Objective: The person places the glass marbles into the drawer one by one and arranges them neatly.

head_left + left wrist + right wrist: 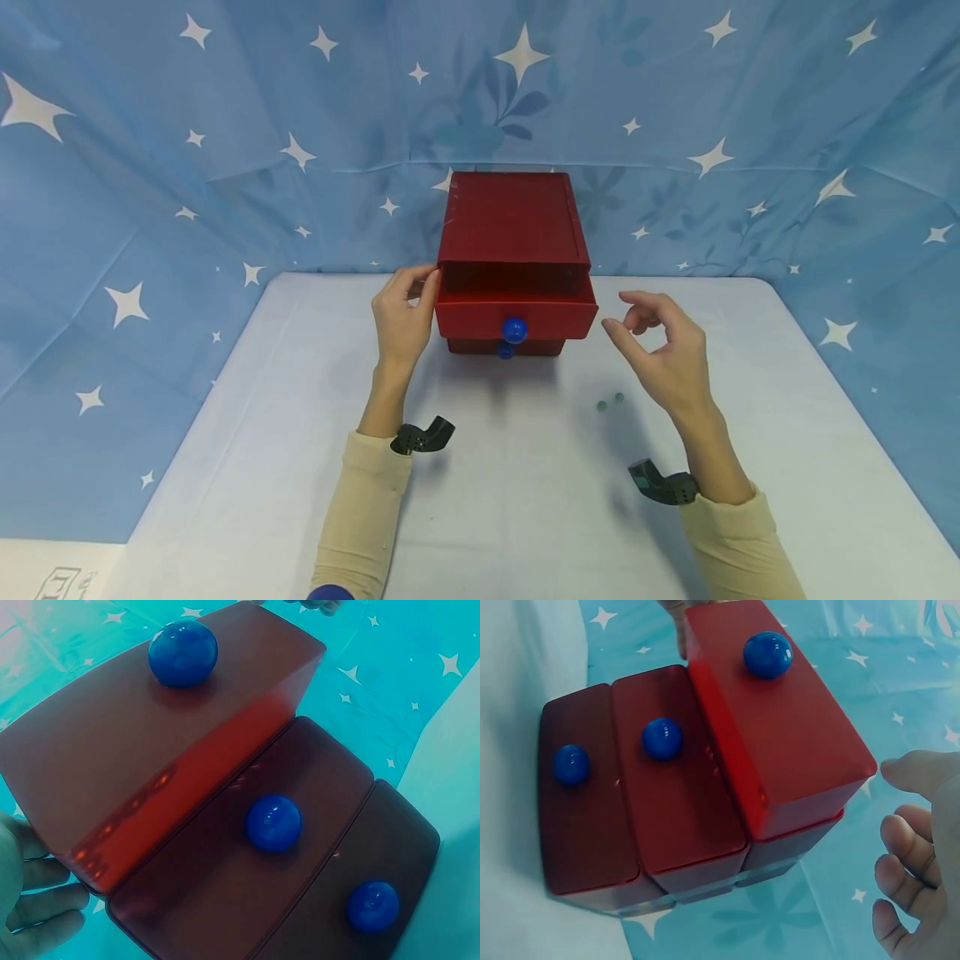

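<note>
A red cabinet [513, 217] stands at the back of the table, its top drawer [480, 321] pulled partway out. That drawer has a round blue knob [515, 331] on its front, and its visible interior looks bare. My left hand [405, 312] is at the left side of the drawer, fingertips right at the cabinet's edge; the left wrist view shows its fingers [49, 907] extended along that side. Off the drawer's right front corner is my right hand [671, 354], holding nothing, with thumb and fingers apart and loosely bent.
Below the top drawer, the middle drawer [682, 802] and bottom drawer [589, 832] are closed, each with a blue knob. Two small green round pieces [602, 406] lie on the white tabletop [510, 500], right of the cabinet's front. A star-patterned blue cloth [337, 108] hangs behind.
</note>
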### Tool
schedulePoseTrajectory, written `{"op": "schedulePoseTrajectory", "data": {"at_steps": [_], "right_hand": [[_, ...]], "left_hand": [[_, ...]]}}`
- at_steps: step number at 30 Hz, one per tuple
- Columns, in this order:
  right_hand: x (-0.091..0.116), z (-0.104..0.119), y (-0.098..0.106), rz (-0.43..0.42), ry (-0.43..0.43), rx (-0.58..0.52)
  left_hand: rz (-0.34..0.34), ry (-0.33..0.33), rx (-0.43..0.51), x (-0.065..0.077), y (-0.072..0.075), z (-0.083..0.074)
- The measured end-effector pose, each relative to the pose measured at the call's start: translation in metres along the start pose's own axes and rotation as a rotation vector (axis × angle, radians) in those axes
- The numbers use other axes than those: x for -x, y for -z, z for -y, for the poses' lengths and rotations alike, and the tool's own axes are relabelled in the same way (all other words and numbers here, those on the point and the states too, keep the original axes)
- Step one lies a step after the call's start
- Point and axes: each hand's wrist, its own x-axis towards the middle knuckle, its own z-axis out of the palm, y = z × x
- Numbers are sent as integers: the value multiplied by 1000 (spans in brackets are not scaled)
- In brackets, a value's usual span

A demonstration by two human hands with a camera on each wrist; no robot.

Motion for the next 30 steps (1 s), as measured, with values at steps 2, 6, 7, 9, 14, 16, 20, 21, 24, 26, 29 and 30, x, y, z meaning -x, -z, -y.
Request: {"op": "schedulePoseTrajectory", "data": {"at_steps": [2,6,7,9,14,16,20,21,24,26,29,30], "right_hand": [[2,-1,1,9,-2,14],[7,-3,3,24,1,24],[9,-4,3,28,2,28],[11,-6,4,34,6,31],[18,-13,5,58,-4,60],[21,-16,5,73,-20,70],[27,-23,5,107,-54,81],[28,-24,5,115,-60,84],[32,-28,5,140,-69,88],[35,-31,5,154,-67,86],[38,-36,5,172,-60,83],[40,-38,5,178,-60,80]], "left_hand": [[2,-1,-2,0,0,-1],[1,-6,-5,-1,0,-1],[1,-7,-2,-1,0,-1],[1,-9,-4,0,0,0],[2,-8,0,0,1,0],[2,-4,6,0,1,-1],[1,2,8,0,1,-1],[1,1,7,0,1,-1],[2,-4,7,0,1,0],[4,-7,5,0,1,0],[7,-7,3,1,1,1],[8,-6,3,1,1,1]]}}
